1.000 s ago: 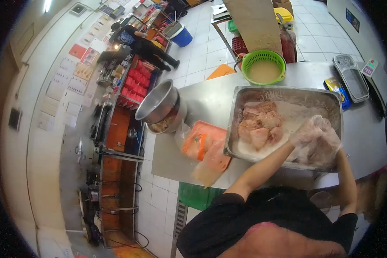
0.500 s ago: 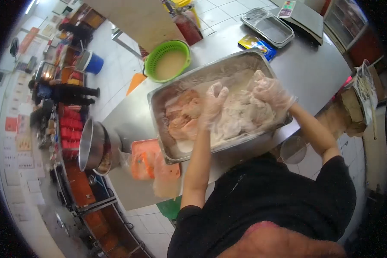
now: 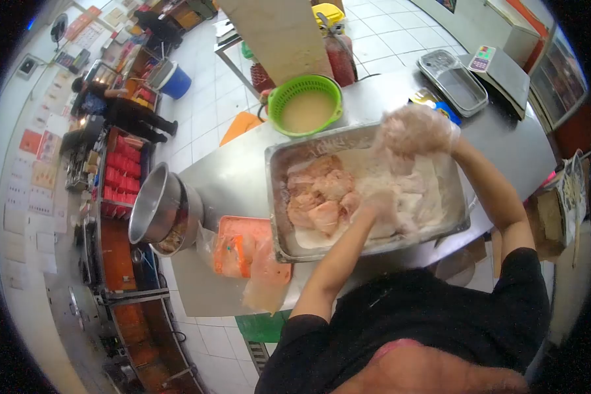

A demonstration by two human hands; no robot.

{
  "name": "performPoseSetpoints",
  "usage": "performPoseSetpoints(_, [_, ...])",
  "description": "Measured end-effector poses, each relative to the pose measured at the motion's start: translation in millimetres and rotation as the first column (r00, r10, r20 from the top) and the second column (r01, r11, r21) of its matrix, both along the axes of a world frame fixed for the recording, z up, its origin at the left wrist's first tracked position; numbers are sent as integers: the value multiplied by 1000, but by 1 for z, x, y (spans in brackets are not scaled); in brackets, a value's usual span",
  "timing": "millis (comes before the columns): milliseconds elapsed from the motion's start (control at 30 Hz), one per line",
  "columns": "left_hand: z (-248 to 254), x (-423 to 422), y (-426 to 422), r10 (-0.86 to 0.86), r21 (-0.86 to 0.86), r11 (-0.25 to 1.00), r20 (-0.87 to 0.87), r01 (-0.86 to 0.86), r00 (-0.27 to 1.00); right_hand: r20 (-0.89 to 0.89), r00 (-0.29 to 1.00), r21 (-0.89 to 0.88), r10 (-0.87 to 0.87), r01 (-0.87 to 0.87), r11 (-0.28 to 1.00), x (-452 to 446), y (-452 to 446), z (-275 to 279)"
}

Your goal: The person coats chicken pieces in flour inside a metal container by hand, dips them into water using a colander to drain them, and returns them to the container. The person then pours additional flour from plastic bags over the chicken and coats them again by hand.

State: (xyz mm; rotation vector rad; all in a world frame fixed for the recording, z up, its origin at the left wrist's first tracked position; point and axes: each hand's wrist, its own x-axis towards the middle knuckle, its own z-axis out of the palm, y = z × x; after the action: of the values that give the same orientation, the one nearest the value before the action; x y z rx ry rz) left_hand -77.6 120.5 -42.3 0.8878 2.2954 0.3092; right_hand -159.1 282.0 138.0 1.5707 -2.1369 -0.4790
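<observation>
A deep metal tray (image 3: 279,231) holds white flour (image 3: 368,159) and raw meat, which looks like chicken. Bare pink pieces (image 3: 318,194) are heaped at its left; flour-coated pieces (image 3: 417,197) lie at its right. My left hand (image 3: 379,209), in a clear plastic glove, is low among the coated pieces, its fingers smeared by motion. Raised over the tray's far right edge is my right hand (image 3: 417,131), gloved too and blurred. Something pale shows beneath it, but I cannot make out whether it is gripped.
Beyond the tray stands a green colander (image 3: 305,79) with cloudy liquid. A foil-like container (image 3: 453,82) and a scale (image 3: 502,82) sit at the far right. Leftward are metal pots (image 3: 157,203) and a pink-orange tray (image 3: 243,226) with plastic bags. Another person (image 3: 121,108) stands farther off.
My right hand has lifted toward the tray's far edge. My left hand has moved from beside the bare pieces to the coated ones. The camera view has shifted.
</observation>
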Motion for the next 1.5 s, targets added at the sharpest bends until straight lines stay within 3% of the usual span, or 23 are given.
performPoseSetpoints(67, [3, 2, -4, -30, -5, 1000, 15, 30, 999, 21, 995, -99, -101, 103, 990, -34, -36, 19])
performPoseSetpoints(167, [7, 1, -7, -34, -9, 999, 43, 34, 999, 592, 806, -423, -17, 328, 845, -61, -96, 50])
performPoseSetpoints(267, [9, 0, -8, -46, -9, 999, 74, 47, 996, 291, 957, -401, -21, 142, 905, -102, -146, 37])
performPoseSetpoints(333, [9, 0, -9, -51, -1, 999, 97, 52, 994, 474, 845, 71, -247, 244, 967, -124, -173, 29])
performPoseSetpoints(367, [9, 1, -7, -54, -1, 999, 113, 54, 992, 472, 847, 70, -244, 240, 968, -147, -181, 4])
performPoseSetpoints(433, [9, 2, -10, -63, 10, 998, 130, 62, 990, 298, 935, 325, -190, 88, 942, -200, -197, -67])
performPoseSetpoints(467, [9, 3, -10, -61, 18, 998, 143, 59, 988, 702, 636, 40, -320, 414, 909, -210, -193, -83])
performPoseSetpoints(500, [9, 2, -11, -57, 28, 998, 154, 53, 986, 700, 640, 34, -317, 415, 909, -201, -194, -64])
performPoseSetpoints(567, [9, -4, -16, -12, 65, 998, 202, -1, 979, 761, 455, 170, -462, 548, 819, -179, -186, -35])
performPoseSetpoints(667, [5, -18, -29, 113, 207, 960, 339, -191, 934, 758, 592, -20, -272, 439, 898, -188, -158, -46])
performPoseSetpoints(700, [-5, -20, -31, 113, 385, 878, 414, -286, 903, 764, 581, -14, -282, 452, 892, -170, -146, -36])
performPoseSetpoints(767, [-24, -23, -34, -13, 665, 614, 549, -427, 836, 880, 474, -221, -14, 438, 872, -125, -104, -23])
performPoseSetpoints(800, [6, -16, -33, -1, 769, 420, 531, -481, 847, 900, 429, -284, 76, 446, 849, -100, -82, -16])
performPoseSetpoints(900, [75, -14, -41, 109, 570, 362, 760, -737, 641, 932, 360, -122, -53, 447, 886, -20, -9, -35])
performPoseSetpoints(967, [71, -12, -33, 168, 495, 404, 787, -769, 594, 995, 21, -92, 95, 498, 862, 22, 17, -46])
performPoseSetpoints(1000, [62, -13, -31, 27, 472, 244, 870, -847, 492, 985, -89, -82, 150, 524, 848, 41, 29, -52])
performPoseSetpoints(1067, [56, -18, -16, -42, 429, 168, 903, -888, 428, 858, -455, 238, 236, 762, 603, 64, 47, -73])
performPoseSetpoints(1100, [58, -21, -8, -78, 404, 131, 915, -905, 396, 859, -446, 230, 251, 775, 589, 68, 57, -89])
performPoseSetpoints(1167, [61, -18, 12, -59, 546, -14, 836, -837, 546, 965, -45, -83, 257, 881, 466, 77, 71, -117])
performPoseSetpoints(1300, [-26, -41, 11, 211, 679, 271, 649, -682, 730, 903, 28, -162, 428, 947, 279, 98, 81, -108])
performPoseSetpoints(1400, [-22, -29, 12, 345, 689, 556, 319, -466, 883, 932, -53, -104, 360, 909, 403, 98, 95, -101])
performPoseSetpoints(1467, [58, -4, 35, 277, 288, 929, -125, -233, 953, 990, 110, -63, -83, 897, 438, 100, 98, -97])
performPoseSetpoints(1500, [47, -3, 38, 279, 286, 929, -126, -234, 952, 991, 110, -64, -80, 896, 439, 100, 98, -94])
